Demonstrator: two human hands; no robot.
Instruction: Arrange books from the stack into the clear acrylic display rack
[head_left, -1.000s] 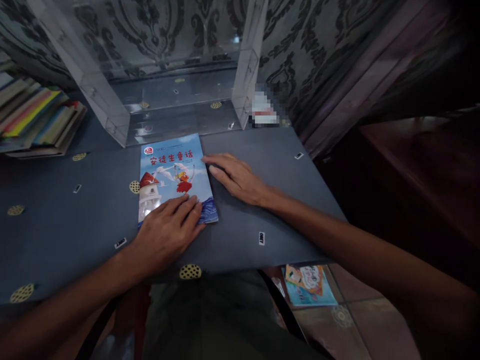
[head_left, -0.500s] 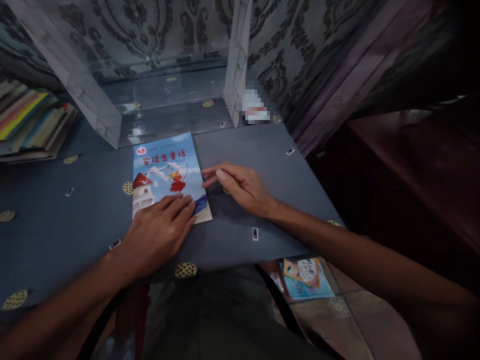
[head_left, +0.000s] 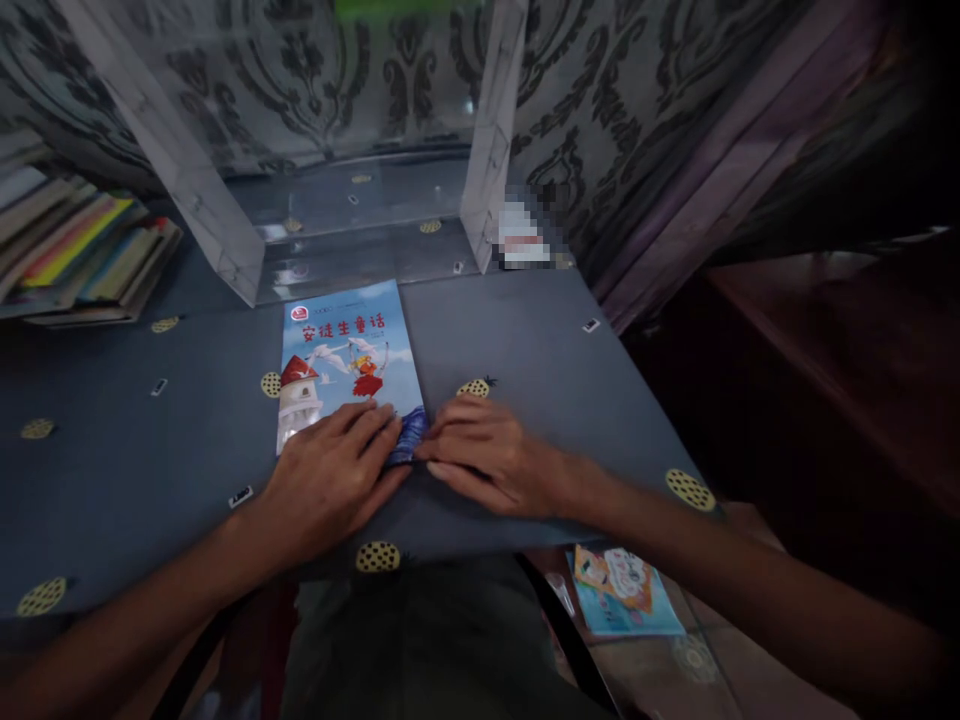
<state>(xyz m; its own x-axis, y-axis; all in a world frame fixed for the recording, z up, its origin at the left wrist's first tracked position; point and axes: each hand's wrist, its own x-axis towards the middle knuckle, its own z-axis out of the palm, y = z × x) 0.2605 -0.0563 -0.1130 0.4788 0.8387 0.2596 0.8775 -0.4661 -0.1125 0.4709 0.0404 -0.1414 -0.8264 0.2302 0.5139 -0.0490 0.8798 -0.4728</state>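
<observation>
A children's book [head_left: 349, 350] with a light blue cover, red Chinese characters and a drawn red-roofed tower lies closed on the cloth-covered table [head_left: 510, 330]. My left hand [head_left: 334, 465] is laid flat over its lower part, fingers stretched towards the right and hiding the bottom edge. At the lower right corner, my right hand [head_left: 487, 450] has its fingers bent and drawn together, pinching the book there. The fingertips partly cover that corner.
A clear acrylic rack [head_left: 225, 240] stands behind the book. Stacked books [head_left: 90, 250] are at the left. A blurred-out item [head_left: 525, 235] sits beside the rack. Below the table's front edge, a blue and orange booklet [head_left: 626, 590] lies on the tiled floor [head_left: 645, 670].
My right hand has come down and left from beside the book to its lower right corner, where the cover now lies over the pages. My left hand stays on the book.
</observation>
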